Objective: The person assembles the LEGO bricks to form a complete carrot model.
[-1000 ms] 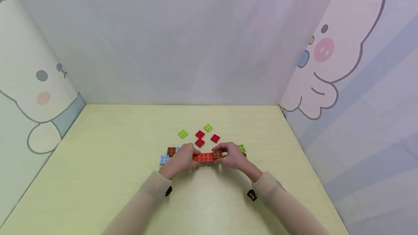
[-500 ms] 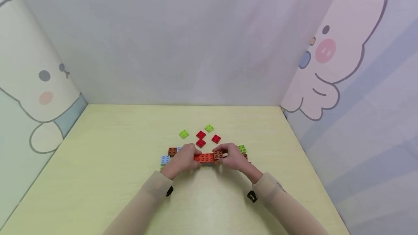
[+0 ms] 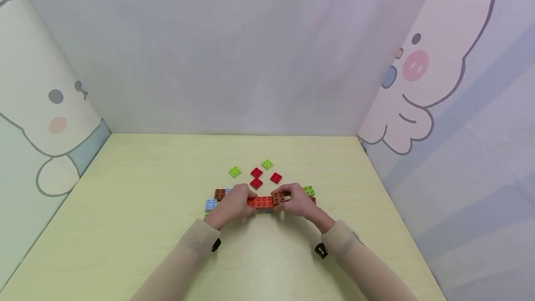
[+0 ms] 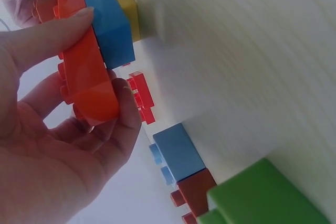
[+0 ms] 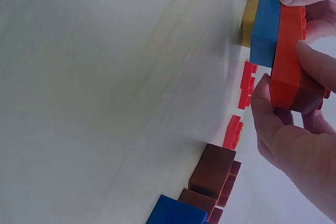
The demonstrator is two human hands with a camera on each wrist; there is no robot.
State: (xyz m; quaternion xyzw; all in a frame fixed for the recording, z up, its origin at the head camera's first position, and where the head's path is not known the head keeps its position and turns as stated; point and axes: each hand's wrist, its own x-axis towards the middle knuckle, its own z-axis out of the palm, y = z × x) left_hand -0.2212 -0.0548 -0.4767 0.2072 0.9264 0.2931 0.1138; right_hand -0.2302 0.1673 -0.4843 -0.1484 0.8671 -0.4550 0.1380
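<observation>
My left hand (image 3: 235, 204) grips the left end of a long red-orange brick (image 3: 262, 202), thumb on its near side. Pinched in my right hand (image 3: 297, 201) is a small brown brick (image 3: 278, 198) at the red-orange brick's right end. In the left wrist view, a blue brick (image 4: 109, 24) lies directly under the red-orange one, with a yellow brick (image 4: 129, 11) beneath the blue. The right wrist view shows the same stack, the brown brick (image 5: 308, 94) against the red-orange end and my right fingers around both. Whether the brown brick is joined is unclear.
Flat red plates (image 3: 257, 183) and light green plates (image 3: 235, 171) lie behind the hands. Left of the left hand are light blue (image 3: 211, 205) and brown (image 3: 219, 194) bricks. A green brick (image 3: 309, 191) stands beyond the right hand, and a dark blue brick (image 5: 176, 212) is near it.
</observation>
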